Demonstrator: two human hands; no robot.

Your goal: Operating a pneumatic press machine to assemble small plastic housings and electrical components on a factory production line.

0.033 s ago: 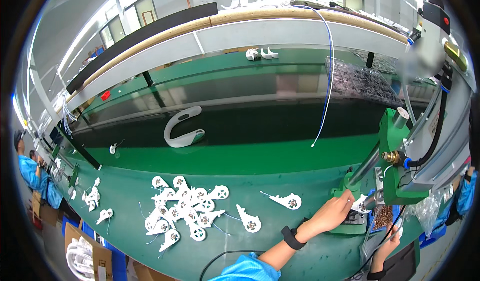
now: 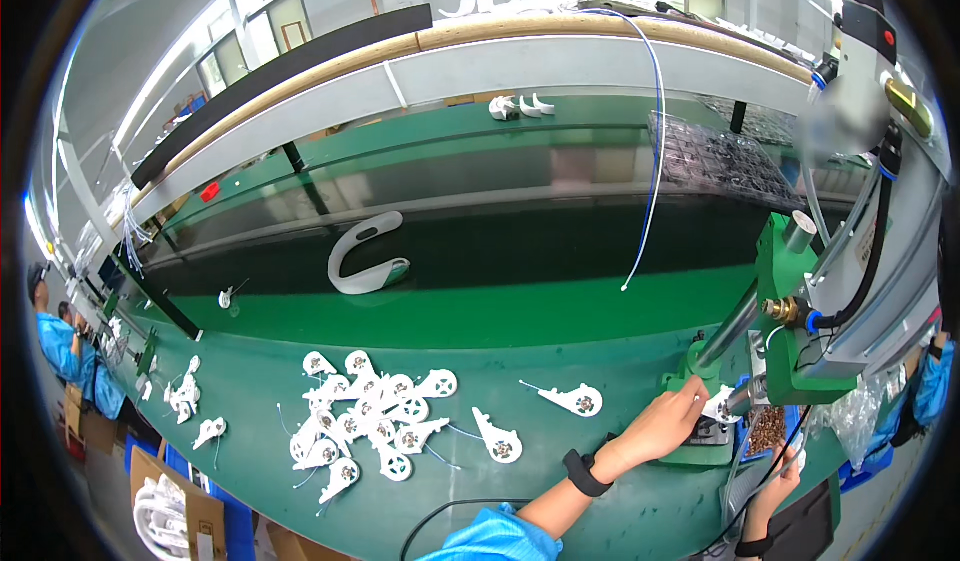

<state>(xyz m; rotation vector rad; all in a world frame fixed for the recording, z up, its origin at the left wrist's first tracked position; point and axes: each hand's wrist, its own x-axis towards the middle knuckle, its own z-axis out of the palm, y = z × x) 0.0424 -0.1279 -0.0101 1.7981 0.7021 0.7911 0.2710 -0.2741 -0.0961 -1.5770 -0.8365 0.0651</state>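
At the right, my left hand (image 2: 660, 426) reaches to the green press (image 2: 715, 356), its fingers closed at the edge of a white plastic part (image 2: 717, 405). That part sits on the dark fixture under the press's metal ram (image 2: 742, 398); its far side is hidden. My right hand (image 2: 777, 483) is beside a blue bin (image 2: 743, 443) of small copper-coloured pieces (image 2: 767, 429). Its fingers are curled, and what they hold, if anything, is too small to name. A black band circles my left wrist.
Several white teardrop-shaped parts with thin wires (image 2: 375, 416) lie heaped on the green table (image 2: 560, 461). A pale U-shaped piece (image 2: 345, 261) rests on the dark belt beyond. A blue-and-white cable (image 2: 655, 181) hangs down. Left stands a cardboard box (image 2: 205, 516); other people sit further off.
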